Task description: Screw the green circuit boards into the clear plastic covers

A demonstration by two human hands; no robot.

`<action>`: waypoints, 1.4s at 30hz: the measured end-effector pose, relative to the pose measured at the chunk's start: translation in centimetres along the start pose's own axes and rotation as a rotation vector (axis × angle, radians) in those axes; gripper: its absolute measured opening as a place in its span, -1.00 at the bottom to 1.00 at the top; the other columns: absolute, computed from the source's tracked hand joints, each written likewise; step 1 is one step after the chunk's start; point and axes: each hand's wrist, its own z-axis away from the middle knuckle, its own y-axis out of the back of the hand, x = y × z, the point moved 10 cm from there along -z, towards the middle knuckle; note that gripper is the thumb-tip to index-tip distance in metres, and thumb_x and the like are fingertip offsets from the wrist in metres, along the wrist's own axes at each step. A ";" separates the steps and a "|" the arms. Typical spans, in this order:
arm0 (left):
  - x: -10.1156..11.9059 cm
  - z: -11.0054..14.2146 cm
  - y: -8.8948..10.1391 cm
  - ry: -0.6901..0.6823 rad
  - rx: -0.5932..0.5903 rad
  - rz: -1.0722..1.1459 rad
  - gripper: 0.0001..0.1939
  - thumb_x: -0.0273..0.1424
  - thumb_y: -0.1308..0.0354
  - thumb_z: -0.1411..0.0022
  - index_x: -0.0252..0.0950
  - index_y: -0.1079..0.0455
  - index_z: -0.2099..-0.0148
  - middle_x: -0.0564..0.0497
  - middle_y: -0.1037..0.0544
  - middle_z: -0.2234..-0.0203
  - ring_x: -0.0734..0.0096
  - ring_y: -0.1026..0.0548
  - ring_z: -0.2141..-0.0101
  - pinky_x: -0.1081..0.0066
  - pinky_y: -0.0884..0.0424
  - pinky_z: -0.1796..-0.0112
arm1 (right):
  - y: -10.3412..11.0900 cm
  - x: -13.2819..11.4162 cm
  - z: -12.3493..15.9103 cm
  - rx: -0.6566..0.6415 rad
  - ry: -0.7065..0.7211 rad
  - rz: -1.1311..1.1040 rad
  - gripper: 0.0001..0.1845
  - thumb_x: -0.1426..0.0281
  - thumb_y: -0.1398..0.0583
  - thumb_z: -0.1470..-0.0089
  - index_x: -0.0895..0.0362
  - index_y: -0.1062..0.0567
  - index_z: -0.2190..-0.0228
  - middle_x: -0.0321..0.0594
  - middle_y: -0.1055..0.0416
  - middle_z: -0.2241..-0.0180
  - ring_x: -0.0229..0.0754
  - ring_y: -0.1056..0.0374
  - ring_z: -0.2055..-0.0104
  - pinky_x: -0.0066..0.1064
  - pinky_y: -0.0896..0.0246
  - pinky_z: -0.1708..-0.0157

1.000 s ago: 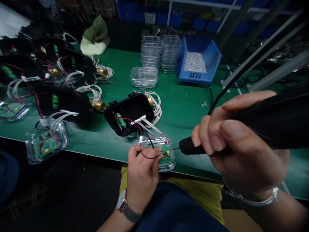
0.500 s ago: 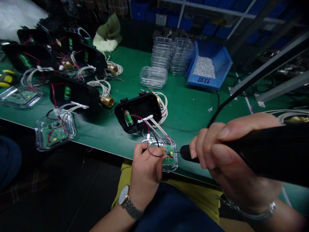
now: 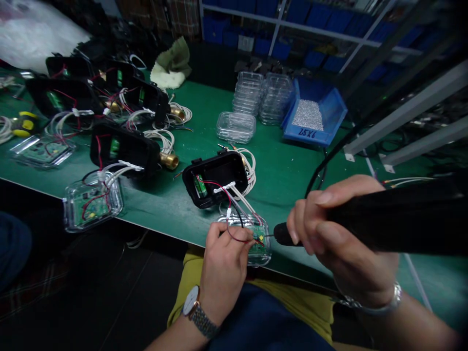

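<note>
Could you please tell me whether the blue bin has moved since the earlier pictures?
No, the blue bin keeps its place beside the clear stacks; only the view has shifted.

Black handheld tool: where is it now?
Head view, right side: the black handheld tool is in the right hand, its thin tip pointing left toward the green circuit board beside the left hand.
</note>
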 end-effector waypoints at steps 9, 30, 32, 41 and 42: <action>-0.1 0.5 1.0 -0.039 0.098 -0.143 -0.87 -0.46 -0.18 -0.32 -0.21 -0.47 0.09 -0.09 -0.46 0.09 0.20 -0.46 0.06 0.15 -0.44 0.02 | 13.4 -6.8 -6.2 0.734 0.660 0.214 -0.87 0.40 -0.27 -0.17 0.03 -0.43 0.22 -0.45 -0.24 0.58 -0.28 -0.20 0.56 -0.36 -0.31 0.42; -0.6 2.5 6.1 -0.055 0.235 -0.104 -0.88 -0.46 -0.25 -0.28 -0.15 -0.48 0.14 0.03 -0.47 0.24 0.34 -0.43 0.17 0.33 -0.36 0.15 | 15.6 0.6 -8.6 0.694 0.445 0.160 -0.68 0.28 -0.37 -0.06 0.11 -0.42 0.21 -0.43 -0.32 0.56 -0.26 -0.30 0.54 -0.38 -0.35 0.40; -0.7 2.1 6.2 -0.007 0.250 -0.053 -0.90 -0.43 -0.25 -0.28 -0.15 -0.47 0.15 0.04 -0.47 0.25 0.32 -0.43 0.17 0.32 -0.35 0.16 | 13.4 -1.5 -7.6 0.646 0.451 0.091 -0.73 0.30 -0.36 -0.09 0.10 -0.43 0.22 -0.43 -0.30 0.58 -0.26 -0.27 0.54 -0.36 -0.36 0.37; 0.0 0.2 4.8 0.235 0.205 -0.110 -0.76 -0.11 -0.25 -0.26 -0.02 -0.49 0.06 -0.02 -0.46 0.05 0.02 -0.27 0.01 0.06 -0.20 0.08 | 2.3 -5.7 -2.0 0.368 0.231 -0.214 -0.77 0.31 -0.36 -0.14 0.07 -0.46 0.21 -0.42 -0.19 0.57 -0.30 -0.11 0.56 -0.36 -0.28 0.40; 0.0 0.1 4.7 0.244 0.203 -0.092 -0.78 -0.12 -0.22 -0.29 -0.01 -0.49 0.05 -0.01 -0.46 0.05 0.02 -0.26 0.00 0.05 -0.19 0.07 | 1.7 -5.5 -1.7 0.355 0.200 -0.241 -0.75 0.31 -0.38 -0.12 0.06 -0.46 0.20 -0.42 -0.20 0.57 -0.30 -0.10 0.56 -0.36 -0.28 0.41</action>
